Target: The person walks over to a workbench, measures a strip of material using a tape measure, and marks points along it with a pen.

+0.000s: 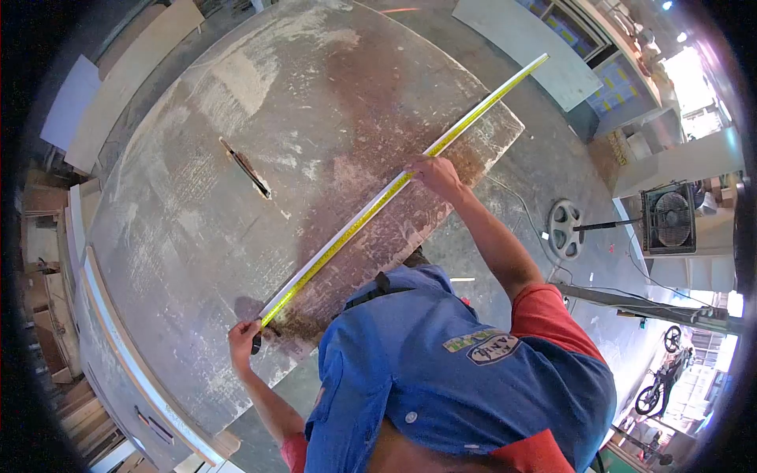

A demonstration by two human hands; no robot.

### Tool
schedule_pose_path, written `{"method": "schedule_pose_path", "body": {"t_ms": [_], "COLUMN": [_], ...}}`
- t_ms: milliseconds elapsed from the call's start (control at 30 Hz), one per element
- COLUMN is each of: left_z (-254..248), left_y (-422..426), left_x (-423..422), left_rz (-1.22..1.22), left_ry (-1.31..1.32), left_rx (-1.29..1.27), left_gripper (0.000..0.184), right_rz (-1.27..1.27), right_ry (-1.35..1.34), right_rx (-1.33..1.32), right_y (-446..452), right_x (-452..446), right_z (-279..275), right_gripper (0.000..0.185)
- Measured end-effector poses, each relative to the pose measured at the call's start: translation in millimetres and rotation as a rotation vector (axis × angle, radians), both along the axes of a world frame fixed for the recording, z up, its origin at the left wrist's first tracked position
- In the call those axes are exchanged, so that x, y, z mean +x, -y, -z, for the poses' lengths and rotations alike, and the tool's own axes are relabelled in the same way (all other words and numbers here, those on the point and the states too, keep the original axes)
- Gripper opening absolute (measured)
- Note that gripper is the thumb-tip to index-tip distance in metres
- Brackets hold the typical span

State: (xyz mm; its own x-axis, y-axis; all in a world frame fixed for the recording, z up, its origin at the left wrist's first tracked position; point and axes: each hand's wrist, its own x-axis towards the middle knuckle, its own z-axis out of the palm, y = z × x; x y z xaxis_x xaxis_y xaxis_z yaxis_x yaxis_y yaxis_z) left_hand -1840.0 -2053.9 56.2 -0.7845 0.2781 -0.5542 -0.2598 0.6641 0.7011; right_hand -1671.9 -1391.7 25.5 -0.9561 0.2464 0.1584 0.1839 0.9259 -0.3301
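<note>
A long white strip (355,221) lies diagonally across the worn tabletop (315,150), its far end reaching past the table's right edge. Along its near side runs the yellow blade of a tape measure (355,232). My left hand (244,344) is closed at the strip's near end, around a dark piece that appears to be the tape measure's case. Farther along, the fingers of my right hand (436,175) are closed on the strip and the blade together, near the table's front edge.
A slot (246,168) is cut through the tabletop. To the right stand a grey wheel-shaped base (565,229) and a fan (672,217). Boards (134,87) lie beyond the table at upper left, and a pale panel (528,47) at upper right. A cable crosses the floor.
</note>
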Motion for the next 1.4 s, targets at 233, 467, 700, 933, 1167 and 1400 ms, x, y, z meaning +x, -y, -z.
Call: {"method": "schedule_pose_path", "body": {"t_ms": [233,467,700,933,1167,1400], "left_z": [-16,-13,-3,-10,-2,3], "left_y": [-72,-152,-159,-146,-143,-140], "left_x": [14,31,43,50,48,43], "left_rz": [0.163,0.194,0.146,0.037,0.017,0.022], "left_ry": [-0.137,-0.222,-0.226,-0.240,-0.244,-0.215], "left_rx": [-0.001,0.012,-0.060,-0.067,-0.191,-0.154], "left_gripper": [0.024,0.027,0.027,0.027,0.028,0.028], "right_rz": [0.014,-0.142,-0.336,-0.614,-0.577,-0.247], "right_ry": [0.056,0.050,0.206,0.109,0.006,-0.123], "right_rx": [-0.038,-0.040,-0.104,-0.082,-0.197,-0.341], "right_y": [5,66,195,245,236,204], "right_x": [2,-6,-32,-44,-36,3], "right_z": [-5,-2,21,1,26,-32], "right_gripper": [0.022,0.020,0.021,0.023,0.032,0.027]}}
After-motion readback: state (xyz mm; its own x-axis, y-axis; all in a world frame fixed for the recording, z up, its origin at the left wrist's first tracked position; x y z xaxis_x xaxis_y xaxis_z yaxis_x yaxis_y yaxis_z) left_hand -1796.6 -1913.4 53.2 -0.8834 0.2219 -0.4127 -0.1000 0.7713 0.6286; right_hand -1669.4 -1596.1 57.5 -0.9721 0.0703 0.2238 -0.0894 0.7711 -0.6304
